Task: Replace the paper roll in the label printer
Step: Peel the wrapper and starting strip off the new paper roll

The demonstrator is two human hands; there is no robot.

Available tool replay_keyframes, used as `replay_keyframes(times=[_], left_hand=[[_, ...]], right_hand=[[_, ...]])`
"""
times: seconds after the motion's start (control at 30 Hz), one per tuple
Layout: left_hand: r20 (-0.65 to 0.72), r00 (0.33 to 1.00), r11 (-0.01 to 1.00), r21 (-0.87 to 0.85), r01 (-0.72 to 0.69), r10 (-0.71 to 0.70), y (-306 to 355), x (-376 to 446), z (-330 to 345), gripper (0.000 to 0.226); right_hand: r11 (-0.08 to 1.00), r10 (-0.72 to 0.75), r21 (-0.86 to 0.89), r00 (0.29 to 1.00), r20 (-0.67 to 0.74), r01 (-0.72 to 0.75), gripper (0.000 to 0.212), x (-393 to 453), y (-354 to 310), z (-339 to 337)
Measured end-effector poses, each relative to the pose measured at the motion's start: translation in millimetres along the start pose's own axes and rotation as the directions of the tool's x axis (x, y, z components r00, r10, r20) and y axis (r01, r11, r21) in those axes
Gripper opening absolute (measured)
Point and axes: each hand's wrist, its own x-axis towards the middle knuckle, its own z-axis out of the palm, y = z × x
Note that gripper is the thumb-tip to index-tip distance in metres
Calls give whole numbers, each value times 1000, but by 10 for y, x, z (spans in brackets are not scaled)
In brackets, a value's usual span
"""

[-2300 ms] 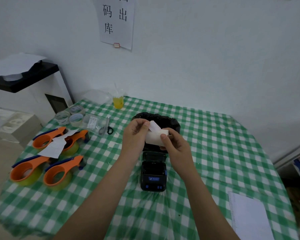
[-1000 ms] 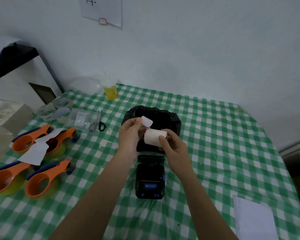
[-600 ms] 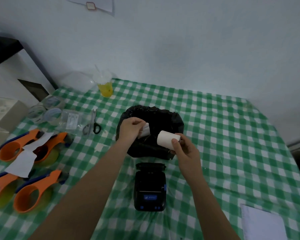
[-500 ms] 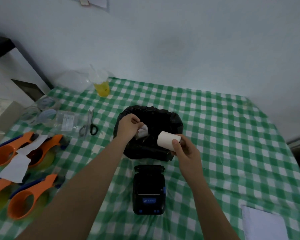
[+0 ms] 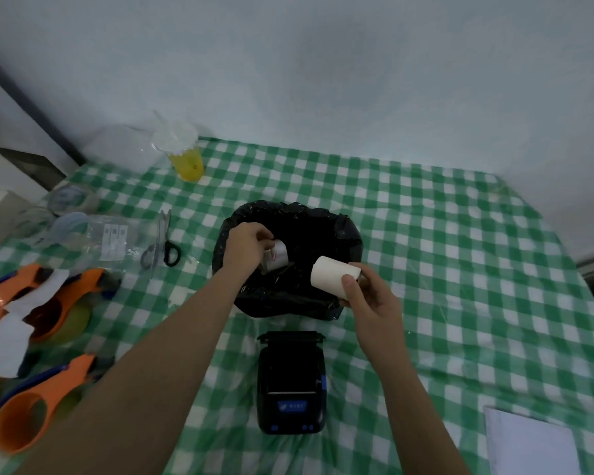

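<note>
A table covered by a green-and-white checked plastic cloth stands against a plain pale wall.

At the far left lie three orange tape dispensers with white paper scraps over them. Behind them sit clear tape rolls, a transparent plastic bag with a printed label and black-handled scissors. A lidded plastic cup of yellow liquid stands near the wall.

At centre, a bin lined with a black plastic bag stands open. The left hand reaches over its left rim, fingers closed on a small white paper piece held above the opening; the bin's contents cannot be made out.

The right hand grips a white paper roll between thumb and fingers, over the bin's near right rim, its axis roughly level.

Just in front of the bin, between the forearms, a black label printer with blue buttons rests on the cloth; whether its cover is open cannot be told.

A white paper sheet lies at the near right corner.
</note>
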Motion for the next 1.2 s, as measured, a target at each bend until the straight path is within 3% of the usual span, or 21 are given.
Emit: replay_keyframes(times=[0.23,0.67,0.9,1.1,1.2], left_hand=[[3,999,999,30,-40,40,-38,5,-22,26],[-10,999,994,104,-35,36,-17,-38,11,27],[-13,994,984,148,-101,104,-21,-21,-16,22],[18,990,987,73,-142,141,-4,15,-26,37],[-33,984,984,36,-175,176,2,9,-77,31]], right_hand=[[1000,16,9,1000,-1,-16,20,1,29,37],[1000,-5,1,1000,24,5,15,-74,-48,55],[999,-33,21,999,38,32,16,-99,-97,56],[999,-37,33,999,38,36,16,-111,-109,64],[998,-35,46,999,40,33,15,-121,-108,58]])
